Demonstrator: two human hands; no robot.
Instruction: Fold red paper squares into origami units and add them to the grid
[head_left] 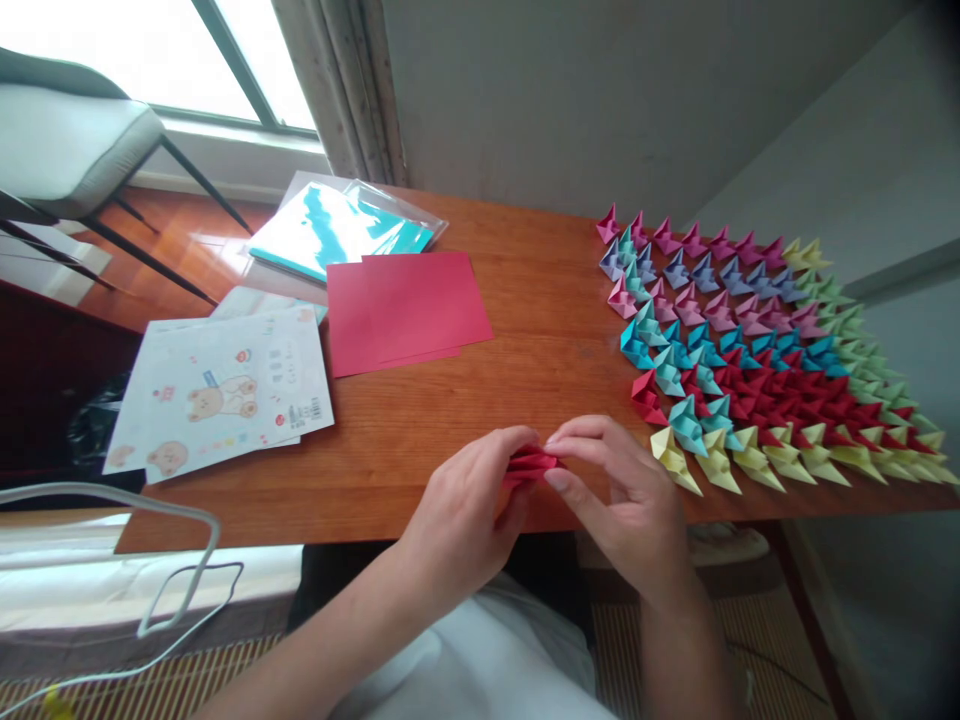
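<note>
Between my two hands, above the table's near edge, is a small folded piece of red paper. My left hand grips its left side, fingers curled over the top and thumb beneath. On the other side my right hand pinches the paper's right end between thumb and fingertips. The folded layers show as narrow red ridges; the rest of its shape is hidden by my fingers. Flat red sheets lie on the table beyond my left hand. Rows of folded paper figures in several colours stand to the right of my right hand.
Clear packets of blue paper lie at the back left of the wooden table. White printed sheets with bears overlap near the left edge. A white cable loops at lower left. A chair stands by the window.
</note>
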